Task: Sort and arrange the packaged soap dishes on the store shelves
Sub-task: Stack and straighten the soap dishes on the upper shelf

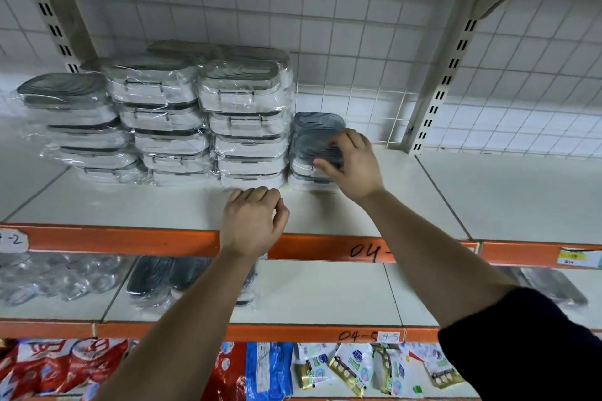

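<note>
White store shelf w/ orange front strip carries wrapped soap dishes in tall stacks at back left. Right hand grips a grey-lidded dish atop the short stack just beside them, fingers curled over its lid. Left hand hangs over shelf front, fingers loosely curled, holding nothing.
</note>
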A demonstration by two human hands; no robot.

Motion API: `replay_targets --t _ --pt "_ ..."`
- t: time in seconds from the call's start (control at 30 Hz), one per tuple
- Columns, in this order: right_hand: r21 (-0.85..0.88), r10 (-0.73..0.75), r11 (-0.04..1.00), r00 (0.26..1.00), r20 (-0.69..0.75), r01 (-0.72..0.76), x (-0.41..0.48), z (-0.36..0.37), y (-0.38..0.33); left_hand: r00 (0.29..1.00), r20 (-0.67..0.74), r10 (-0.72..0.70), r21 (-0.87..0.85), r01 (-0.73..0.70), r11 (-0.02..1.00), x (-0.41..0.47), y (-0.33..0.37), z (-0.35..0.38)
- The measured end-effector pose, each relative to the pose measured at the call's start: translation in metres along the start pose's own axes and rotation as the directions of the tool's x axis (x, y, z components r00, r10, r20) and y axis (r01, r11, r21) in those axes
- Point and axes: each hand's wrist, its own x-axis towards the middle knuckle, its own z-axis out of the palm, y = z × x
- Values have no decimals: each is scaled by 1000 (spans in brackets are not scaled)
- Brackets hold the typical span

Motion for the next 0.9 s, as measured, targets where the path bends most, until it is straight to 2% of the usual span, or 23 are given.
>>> replay_targets --t 0.17,0.27,0.5,0.6,0.73,0.9 --pt "-159 62 986 998 33 -56 4 8 -5 1000 -14 15 -9 -15 1000 -1 -1 1" --pt "-193 101 977 992 74 -85 4 2 -9 1000 -5 16 -8 -16 1000 0 1 0" --pt "-54 76 996 997 5 -76 -29 -30 -24 990 138 26 3 -27 1000 4 2 -10" --pt "5 44 999 997 -57 -43 -54 -42 -29 994 113 -6 7 5 1000 -2 10 -25" --pt "81 -4 997 992 -126 14 -94 -47 -43 998 70 1 -45 3 999 -41 16 -57" --pt "173 -60 982 992 -116 79 -144 -38 -67 976 208 -61 37 55 998 -109 -1 -92"
